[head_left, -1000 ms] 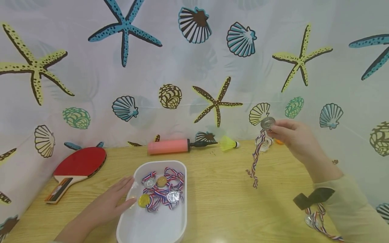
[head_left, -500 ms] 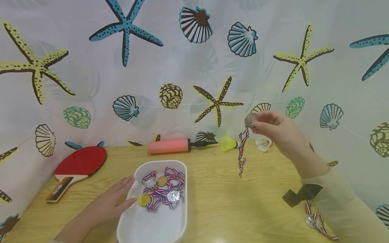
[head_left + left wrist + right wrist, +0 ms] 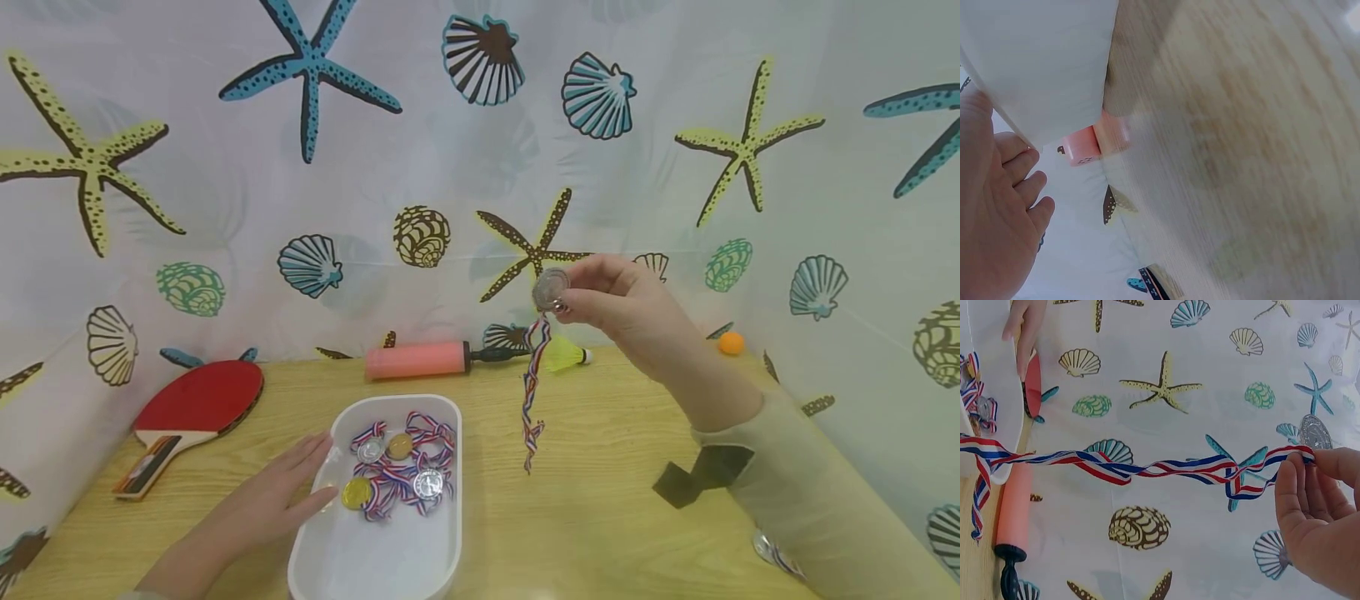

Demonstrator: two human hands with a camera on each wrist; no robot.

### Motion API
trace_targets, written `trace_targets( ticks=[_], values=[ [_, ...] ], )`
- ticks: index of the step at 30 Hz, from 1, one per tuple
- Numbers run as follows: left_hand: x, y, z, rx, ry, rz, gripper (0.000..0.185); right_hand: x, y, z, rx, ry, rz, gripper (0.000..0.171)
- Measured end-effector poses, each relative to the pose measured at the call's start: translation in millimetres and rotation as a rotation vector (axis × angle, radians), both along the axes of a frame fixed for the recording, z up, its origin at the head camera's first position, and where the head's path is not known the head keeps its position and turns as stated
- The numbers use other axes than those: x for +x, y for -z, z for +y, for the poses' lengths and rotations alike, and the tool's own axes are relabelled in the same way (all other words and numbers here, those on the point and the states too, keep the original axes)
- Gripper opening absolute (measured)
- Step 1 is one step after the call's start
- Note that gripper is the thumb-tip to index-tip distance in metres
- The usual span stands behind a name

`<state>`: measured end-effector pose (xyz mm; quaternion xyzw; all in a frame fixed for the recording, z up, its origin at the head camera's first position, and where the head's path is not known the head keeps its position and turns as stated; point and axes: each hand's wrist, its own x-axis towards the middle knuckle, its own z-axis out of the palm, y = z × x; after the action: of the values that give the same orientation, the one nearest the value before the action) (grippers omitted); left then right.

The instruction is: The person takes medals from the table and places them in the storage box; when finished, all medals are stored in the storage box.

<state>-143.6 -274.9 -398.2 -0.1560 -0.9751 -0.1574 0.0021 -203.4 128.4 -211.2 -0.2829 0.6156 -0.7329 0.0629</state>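
Observation:
My right hand pinches a silver medal between thumb and fingers, raised above the table. From it a red, white and blue ribbon dangles, twisted; the right wrist view shows the fingertips on the ribbon's top, beside the disc. A white tray contains several ribboned medals in a tangle, among them a gold medal and a silver one. Fingers extended, my left hand rests against the tray's left rim. The left wrist view shows those fingers along the tray's outer wall.
Left of the tray lies a red table tennis paddle. A pink hand pump and a yellow shuttlecock lie along the back, with an orange ball further right. Another silver medal lies partly hidden by the right sleeve.
My right hand has carried the silver medal leftward and slightly up, its ribbon swinging along. The orange ball shows again as the arm moves past. My left hand stays still on the tray.

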Motion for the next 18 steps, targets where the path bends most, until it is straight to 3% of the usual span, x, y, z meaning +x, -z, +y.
trace_targets(
  ticks=[11,18],
  values=[
    [1.3,-2.2,0.2,-0.007,0.003,0.006,0.072,19.0,-10.5,-63.9,0.012,-0.137,0.021,0.020],
    [2.4,-4.5,0.5,0.004,0.002,-0.005,0.071,33.1,4.6,-103.6,0.048,-0.276,-0.019,0.013]
  ],
)
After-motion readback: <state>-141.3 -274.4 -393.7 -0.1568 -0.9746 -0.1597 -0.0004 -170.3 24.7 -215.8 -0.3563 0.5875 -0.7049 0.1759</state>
